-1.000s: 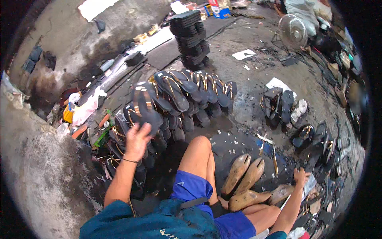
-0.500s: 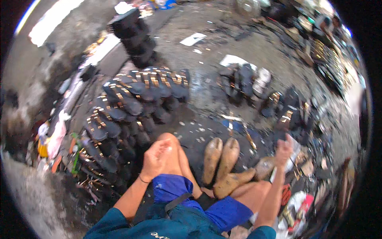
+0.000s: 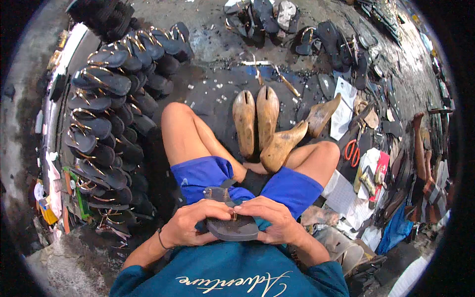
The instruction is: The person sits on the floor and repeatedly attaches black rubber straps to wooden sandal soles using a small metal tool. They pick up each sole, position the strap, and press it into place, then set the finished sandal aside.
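Both hands, left hand (image 3: 190, 225) and right hand (image 3: 272, 222), clamp the dark flat rubber sandal (image 3: 231, 226) near the wooden shoe lasts (image 3: 257, 119), apparently fitting its strap, which needs firm pressing next.

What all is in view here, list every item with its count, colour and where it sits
sandal in hand: one, dark grey, on the lap between both hands
sandal rows: dozens, black with gold straps, floor to the left
wooden shoe lasts: five, tan, floor ahead of the knees
scissors: one, red handles, floor to the right
loose sandals: many, dark, floor at top
shorts: one, blue, worn
left hand: gripping the sandal
right hand: gripping the sandal
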`<state>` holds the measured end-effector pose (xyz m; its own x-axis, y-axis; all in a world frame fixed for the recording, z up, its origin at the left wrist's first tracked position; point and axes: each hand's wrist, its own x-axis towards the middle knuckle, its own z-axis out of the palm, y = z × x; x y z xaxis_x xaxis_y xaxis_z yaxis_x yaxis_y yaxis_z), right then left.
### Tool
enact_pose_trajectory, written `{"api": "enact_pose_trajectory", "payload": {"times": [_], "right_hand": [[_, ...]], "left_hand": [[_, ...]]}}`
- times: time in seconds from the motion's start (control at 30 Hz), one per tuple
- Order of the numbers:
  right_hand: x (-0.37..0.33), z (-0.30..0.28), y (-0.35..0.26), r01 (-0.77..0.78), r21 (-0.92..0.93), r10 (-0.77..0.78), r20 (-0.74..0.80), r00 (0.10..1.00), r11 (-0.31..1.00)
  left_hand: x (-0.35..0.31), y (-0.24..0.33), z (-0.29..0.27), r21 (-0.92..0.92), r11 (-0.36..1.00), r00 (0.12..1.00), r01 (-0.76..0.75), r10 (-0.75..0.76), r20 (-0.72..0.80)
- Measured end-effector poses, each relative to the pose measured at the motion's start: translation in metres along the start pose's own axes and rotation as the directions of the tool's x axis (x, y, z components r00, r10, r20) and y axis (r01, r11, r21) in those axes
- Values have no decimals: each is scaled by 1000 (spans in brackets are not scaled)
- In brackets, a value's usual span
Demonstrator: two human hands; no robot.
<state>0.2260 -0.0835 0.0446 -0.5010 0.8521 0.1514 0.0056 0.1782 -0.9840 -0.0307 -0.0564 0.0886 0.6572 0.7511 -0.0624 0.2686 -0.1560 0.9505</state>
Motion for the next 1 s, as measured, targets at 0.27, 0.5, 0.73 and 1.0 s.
{"api": "enact_pose_trajectory", "payload": {"times": [0.27,0.5,0.73,1.0], "right_hand": [[-8,16,-3,50,-217,-41,46,998,975],[22,5,38,-58,-231,28,-128,991,971],[11,-12,149,-830,-416,286,-799,528,371],[-39,4,34,-48,914,607,-228,761,402]], "left_hand": [[-28,-20,12,85,985,989,-150,150,15],[-16,-24,5,-52,998,939,43,-58,-338],[12,-100,14,-863,394,740,316,-672,-36],[24,-99,34,-894,402,839,198,-541,-57]]}}
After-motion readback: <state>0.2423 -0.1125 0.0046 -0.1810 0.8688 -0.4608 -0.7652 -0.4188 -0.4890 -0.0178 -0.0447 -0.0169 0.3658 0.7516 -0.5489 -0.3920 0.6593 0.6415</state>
